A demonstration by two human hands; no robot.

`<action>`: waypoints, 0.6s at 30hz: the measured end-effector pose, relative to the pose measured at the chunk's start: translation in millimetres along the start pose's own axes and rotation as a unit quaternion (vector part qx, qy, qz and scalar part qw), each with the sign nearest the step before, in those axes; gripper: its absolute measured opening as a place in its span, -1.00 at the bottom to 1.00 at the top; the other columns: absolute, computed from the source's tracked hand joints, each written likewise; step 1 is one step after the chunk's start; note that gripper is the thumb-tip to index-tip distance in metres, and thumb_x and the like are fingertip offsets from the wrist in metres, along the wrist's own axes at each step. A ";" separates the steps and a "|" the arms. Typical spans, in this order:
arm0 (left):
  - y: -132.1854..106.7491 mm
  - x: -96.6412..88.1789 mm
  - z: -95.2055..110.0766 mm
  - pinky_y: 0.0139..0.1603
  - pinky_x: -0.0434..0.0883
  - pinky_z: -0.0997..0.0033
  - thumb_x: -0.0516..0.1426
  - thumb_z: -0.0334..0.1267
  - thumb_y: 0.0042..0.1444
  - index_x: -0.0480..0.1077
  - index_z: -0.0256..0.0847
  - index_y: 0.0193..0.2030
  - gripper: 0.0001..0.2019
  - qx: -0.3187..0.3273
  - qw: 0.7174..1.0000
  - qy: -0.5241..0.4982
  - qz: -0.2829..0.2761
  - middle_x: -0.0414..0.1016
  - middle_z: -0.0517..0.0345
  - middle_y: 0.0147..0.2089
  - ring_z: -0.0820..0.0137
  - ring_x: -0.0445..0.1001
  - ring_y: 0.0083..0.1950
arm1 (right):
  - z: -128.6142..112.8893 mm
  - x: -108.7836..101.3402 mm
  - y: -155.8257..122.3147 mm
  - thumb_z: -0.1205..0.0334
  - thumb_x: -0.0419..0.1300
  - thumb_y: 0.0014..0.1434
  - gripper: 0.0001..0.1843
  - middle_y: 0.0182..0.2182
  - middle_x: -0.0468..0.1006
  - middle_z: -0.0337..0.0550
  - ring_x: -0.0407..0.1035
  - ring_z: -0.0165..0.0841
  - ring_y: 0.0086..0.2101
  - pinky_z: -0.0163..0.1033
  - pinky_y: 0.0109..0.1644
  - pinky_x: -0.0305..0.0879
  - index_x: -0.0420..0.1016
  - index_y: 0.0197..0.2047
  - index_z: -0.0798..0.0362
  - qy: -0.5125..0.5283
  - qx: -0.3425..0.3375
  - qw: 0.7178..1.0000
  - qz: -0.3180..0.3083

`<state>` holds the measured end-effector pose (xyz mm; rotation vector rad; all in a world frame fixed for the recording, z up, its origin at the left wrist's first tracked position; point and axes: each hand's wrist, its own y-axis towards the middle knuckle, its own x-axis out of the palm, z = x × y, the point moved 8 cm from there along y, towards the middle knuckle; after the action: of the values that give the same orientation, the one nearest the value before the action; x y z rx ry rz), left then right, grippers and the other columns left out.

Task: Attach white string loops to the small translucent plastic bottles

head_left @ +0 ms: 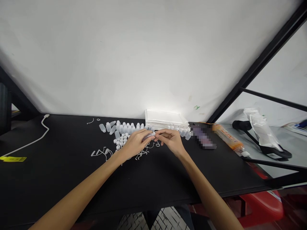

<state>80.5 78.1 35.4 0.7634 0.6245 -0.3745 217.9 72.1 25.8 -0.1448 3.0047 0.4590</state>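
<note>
Our forearms (72, 199) angle in across the black surface (59, 174) toward its far side, our left hand (135, 143) and right hand (170, 142) pinching a small translucent bottle (148, 137) between them, just near the rows of bottles (127, 129) and loose caps (122, 140). We judge that a slip of our fingers could drop it among them, scattering the rows.

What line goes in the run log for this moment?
left hand holds small translucent item | right hand touches it | beside: plastic bottles, white caps, white trays
</note>
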 end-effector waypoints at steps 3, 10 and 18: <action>0.2 0.8 -0.4 -0.37 0.29 0.43 0.01 -0.12 0.31 0.47 -0.24 -0.15 -0.71 -0.005 1.000 0.006 -0.004 0.46 0.13 -0.30 0.45 0.34 -0.41 | -1.0 0.7 0.0 0.13 0.36 0.02 -0.77 -0.53 0.58 -0.13 0.50 -0.29 -0.44 -0.34 -0.54 0.28 0.62 -0.28 0.10 0.003 -0.006 1.000 -0.004; 0.9 -0.5 4.6 -0.39 0.25 0.47 0.02 -0.15 0.31 0.48 -0.25 -0.19 -0.73 -0.003 1.000 0.002 -0.012 0.41 0.17 -0.37 0.47 0.29 -0.43 | -3.6 1.5 0.0 0.16 0.36 0.03 -0.79 -0.47 0.57 -0.15 0.50 -0.33 -0.51 -0.35 -0.57 0.26 0.60 -0.27 0.09 0.011 -0.015 1.000 -0.003; 1.3 -1.6 5.5 -0.42 0.23 0.47 0.03 -0.07 0.29 0.52 -0.25 -0.16 -0.67 -0.016 1.000 -0.016 -0.015 0.41 0.16 -0.41 0.47 0.27 -0.45 | -8.6 7.0 -2.5 0.17 0.34 0.05 -0.76 -0.47 0.54 -0.19 0.44 -0.41 -0.54 -0.35 -0.57 0.28 0.61 -0.19 0.06 0.007 -0.017 0.999 -0.038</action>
<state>82.1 75.0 40.1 0.7174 0.6117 -0.4030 210.6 66.6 32.4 -0.2643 2.9927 0.5037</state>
